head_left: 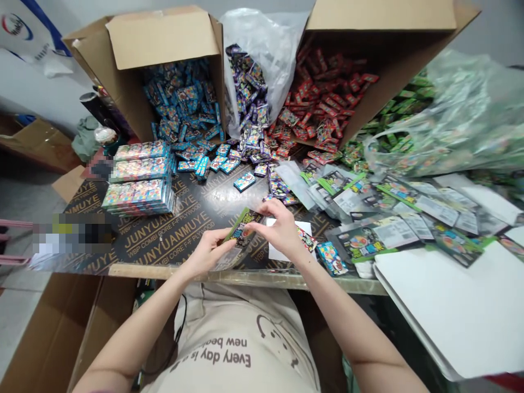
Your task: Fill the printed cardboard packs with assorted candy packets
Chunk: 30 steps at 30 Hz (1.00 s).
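Near table edge: left hand [207, 252] and right hand [280, 229] together pinch a green-topped packet [242, 227], held just above the dark board [164, 234]. Right: flat packets [368, 240] spread. Far: blue boxes [184, 103] spill from a carton [159, 38]; purple and red piles alongside.

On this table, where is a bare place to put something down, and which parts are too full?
Free: the dark board between the stacked packs and the left hand, and the white sheet at right. Crowded: the strip before the two boxes, with loose small packs, and the overlapping flat bags beyond the right hand.
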Motion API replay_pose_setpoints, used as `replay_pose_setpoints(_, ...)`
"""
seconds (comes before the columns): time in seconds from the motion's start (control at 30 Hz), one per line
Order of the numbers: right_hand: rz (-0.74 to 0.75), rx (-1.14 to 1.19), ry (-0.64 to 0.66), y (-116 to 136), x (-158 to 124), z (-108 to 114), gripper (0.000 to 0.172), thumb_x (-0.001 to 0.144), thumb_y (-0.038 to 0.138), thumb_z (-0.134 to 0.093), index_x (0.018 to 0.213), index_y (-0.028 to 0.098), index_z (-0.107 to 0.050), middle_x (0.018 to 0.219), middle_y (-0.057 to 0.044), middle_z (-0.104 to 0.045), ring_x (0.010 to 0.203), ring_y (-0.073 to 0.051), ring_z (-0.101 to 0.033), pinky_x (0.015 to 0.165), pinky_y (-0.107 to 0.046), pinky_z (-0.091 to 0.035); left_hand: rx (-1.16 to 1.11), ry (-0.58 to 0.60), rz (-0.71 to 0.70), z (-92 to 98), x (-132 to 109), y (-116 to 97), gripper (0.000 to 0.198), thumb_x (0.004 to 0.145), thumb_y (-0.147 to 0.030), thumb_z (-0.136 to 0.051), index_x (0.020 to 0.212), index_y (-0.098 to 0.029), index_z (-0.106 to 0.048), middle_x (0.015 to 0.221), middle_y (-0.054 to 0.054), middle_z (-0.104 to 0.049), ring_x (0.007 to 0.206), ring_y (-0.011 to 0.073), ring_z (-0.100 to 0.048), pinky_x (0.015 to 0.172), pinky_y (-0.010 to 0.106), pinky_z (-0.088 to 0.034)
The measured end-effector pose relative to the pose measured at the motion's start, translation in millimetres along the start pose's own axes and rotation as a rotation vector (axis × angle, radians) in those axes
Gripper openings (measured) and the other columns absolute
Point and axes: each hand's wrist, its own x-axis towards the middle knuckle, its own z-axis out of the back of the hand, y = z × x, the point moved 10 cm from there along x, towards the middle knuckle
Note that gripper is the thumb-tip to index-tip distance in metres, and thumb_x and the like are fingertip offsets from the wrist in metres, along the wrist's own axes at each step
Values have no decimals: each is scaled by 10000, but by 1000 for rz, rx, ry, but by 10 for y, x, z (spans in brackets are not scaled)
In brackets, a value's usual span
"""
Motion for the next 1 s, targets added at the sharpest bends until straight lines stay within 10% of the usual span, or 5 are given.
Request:
replay_pose_setpoints(0.27, 318, 85, 159, 584, -68, 121, 145, 843, 313, -669, 754, 217, -607, 770, -4, -701, 818, -184, -590, 846, -362, -354, -297, 279, 37, -267, -37, -56, 884, 627, -597, -753, 1362, -175, -503, 1402, 134, -487, 1340, 365, -379, 1119, 474, -292)
replay_pose_setpoints(0.5, 361, -6, 465, 658, -201, -76, 475, 715, 374, -789, 1099, 167, -600, 1018, -63, -704, 907, -212, -575, 908, -374, -348, -269, 200, 123, -276, -104, 27, 741, 663, -429, -790, 1311, -166, -545, 1281, 120, -593, 1218, 343, -513, 1061, 456, -368)
replay_pose_setpoints(0.77, -73, 291, 17, 127, -32, 161, 676, 684, 451, -783, 1284, 257, -536, 1165, -81, -632, 1088, -250, -556, 949, -415, -427, -296, -81, 165, 19, -69, 66, 392, 786, -395, -682, 1105, -168, -680, 1099, 74, -692, 1057, 265, -612, 983, 370, -439)
replay_pose_setpoints(0.9, -329, 733, 368, -36, -183, -436, 436, 725, 504, -723, 1042, 212, -655, 961, -51, -690, 917, -214, -638, 830, -362, -514, -313, -95, 173, -3, -72, 99, 390, 814, -416, -655, 1104, -156, -673, 1082, 81, -689, 998, 244, -617, 935, 343, -458)
replay_pose_setpoints(1.0, -413, 848, 357, -62, -236, -532, 323, 713, 448, -741, 887, 188, -661, 864, -33, -697, 825, -188, -649, 795, -335, -524, -205, -94, 165, 2, -80, 88, 363, 842, -459, -615, 993, -139, -695, 931, 65, -697, 841, 208, -613, 800, 297, -478)
